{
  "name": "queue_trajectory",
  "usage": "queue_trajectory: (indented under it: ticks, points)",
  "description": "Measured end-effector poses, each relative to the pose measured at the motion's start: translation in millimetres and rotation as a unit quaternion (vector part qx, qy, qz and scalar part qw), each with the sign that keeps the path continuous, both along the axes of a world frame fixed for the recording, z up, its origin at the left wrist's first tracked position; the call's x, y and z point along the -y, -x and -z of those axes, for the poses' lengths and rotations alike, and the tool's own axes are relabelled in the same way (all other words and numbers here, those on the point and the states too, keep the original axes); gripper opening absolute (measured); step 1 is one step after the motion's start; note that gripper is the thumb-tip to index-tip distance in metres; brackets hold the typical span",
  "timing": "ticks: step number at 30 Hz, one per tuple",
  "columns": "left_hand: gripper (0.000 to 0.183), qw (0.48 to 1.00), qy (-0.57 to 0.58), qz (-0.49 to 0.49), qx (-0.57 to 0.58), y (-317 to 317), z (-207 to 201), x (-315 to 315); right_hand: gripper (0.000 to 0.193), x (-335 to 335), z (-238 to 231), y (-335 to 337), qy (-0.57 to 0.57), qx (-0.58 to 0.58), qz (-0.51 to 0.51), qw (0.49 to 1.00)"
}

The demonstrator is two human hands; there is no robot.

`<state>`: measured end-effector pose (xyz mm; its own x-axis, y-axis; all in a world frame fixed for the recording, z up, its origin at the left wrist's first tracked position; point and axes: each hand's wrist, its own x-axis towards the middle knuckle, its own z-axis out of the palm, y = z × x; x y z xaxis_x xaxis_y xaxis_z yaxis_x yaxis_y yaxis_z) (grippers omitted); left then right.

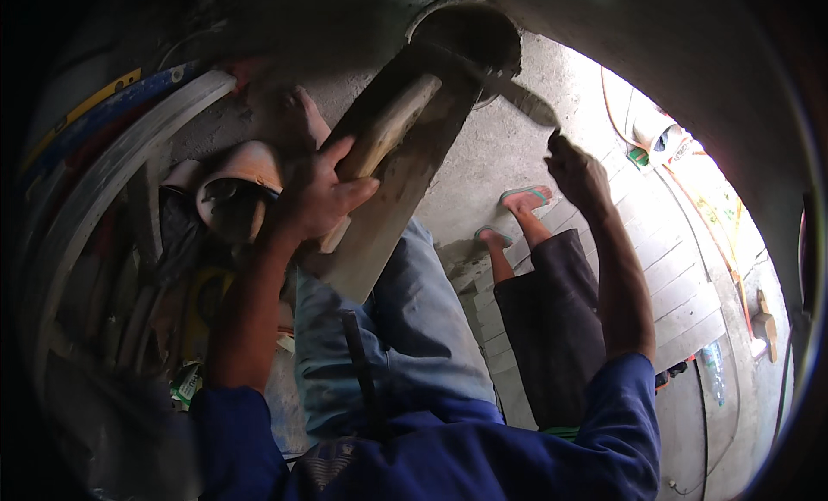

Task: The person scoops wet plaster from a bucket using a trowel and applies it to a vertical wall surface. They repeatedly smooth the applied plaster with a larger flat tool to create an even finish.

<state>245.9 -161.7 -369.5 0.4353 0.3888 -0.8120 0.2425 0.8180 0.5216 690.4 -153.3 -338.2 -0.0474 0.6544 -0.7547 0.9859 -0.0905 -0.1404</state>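
Clasping the wooden handle [401,117], my left hand [319,199] steadies a board [395,186] slanting far toward the bucket [434,8]; from here I judge it stiff, heavyish, best held mid-handle. My right hand [573,169] grips a thin trowel [530,103], far right.

Trowel [531,103] blurred, inside of bucket [418,18] too dark, 2nd pers. [549,328] hidden above waist by blue shirt [492,454]

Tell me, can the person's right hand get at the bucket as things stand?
Probably yes: the right hand grips a trowel whose blade points toward the bucket, though the wooden board in the left hand hides part of its mouth.
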Motion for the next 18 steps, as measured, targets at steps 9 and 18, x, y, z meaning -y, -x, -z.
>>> queue_trajectory:
  ticks: [9,18]
  points:
    - [0.057,0.830,0.338,-0.367,0.248,51,14,57,0.019,65,-5,48,0.025,-0.110,0.303,0.946]
    - [0.055,0.905,0.006,-0.366,-0.217,-11,56,83,0.038,116,-92,127,0.011,-0.229,0.303,0.925]
